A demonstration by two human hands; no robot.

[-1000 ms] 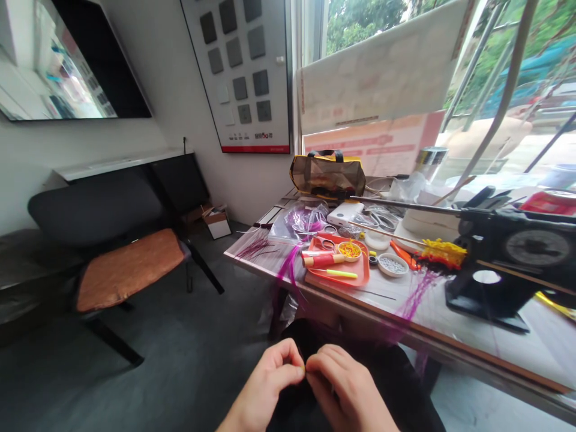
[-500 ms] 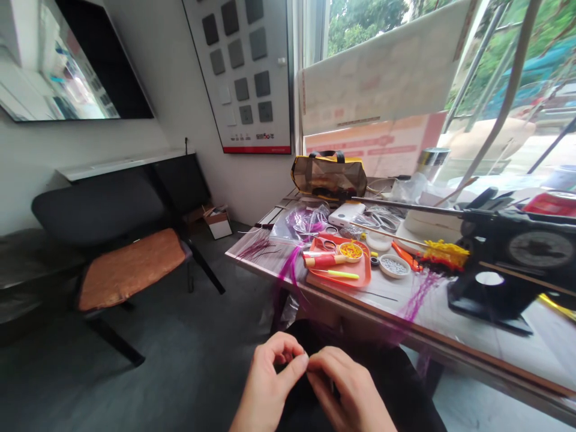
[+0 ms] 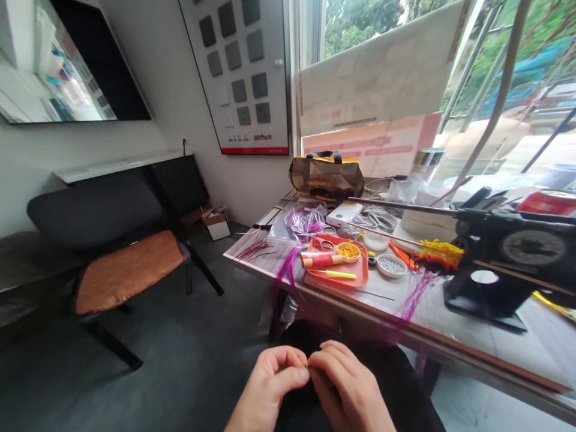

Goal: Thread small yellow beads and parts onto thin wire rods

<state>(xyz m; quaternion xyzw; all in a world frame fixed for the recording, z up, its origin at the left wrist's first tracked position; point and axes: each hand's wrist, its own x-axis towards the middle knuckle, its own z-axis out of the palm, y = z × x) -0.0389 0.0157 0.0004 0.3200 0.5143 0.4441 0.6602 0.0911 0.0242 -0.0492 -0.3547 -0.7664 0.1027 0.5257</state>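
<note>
My left hand (image 3: 270,387) and my right hand (image 3: 344,384) meet low in the middle of the view, over my dark-clothed lap. Their thumbs and forefingers pinch together on something tiny, yellowish at the fingertips (image 3: 306,363), too small to name. Both hands are closed. Beyond them, an orange tray (image 3: 360,277) on the table holds a small dish of yellow bits (image 3: 348,251), a red spool and a yellow-green stick (image 3: 341,275). Purple fibre strands (image 3: 288,270) hang over the table's near edge.
The wooden table (image 3: 450,342) runs to the right, crowded with a black clamp-like machine (image 3: 508,258), a small dish of beads (image 3: 390,264), a yellow bag (image 3: 326,174) and a plastic bag of purple fibre (image 3: 306,219). A dark chair with an orange cushion (image 3: 126,270) stands left.
My left hand's fingers, slightly looped open half a second ago, have closed back into a tight pinch against my right fingertips. The hands stay in the same place.
</note>
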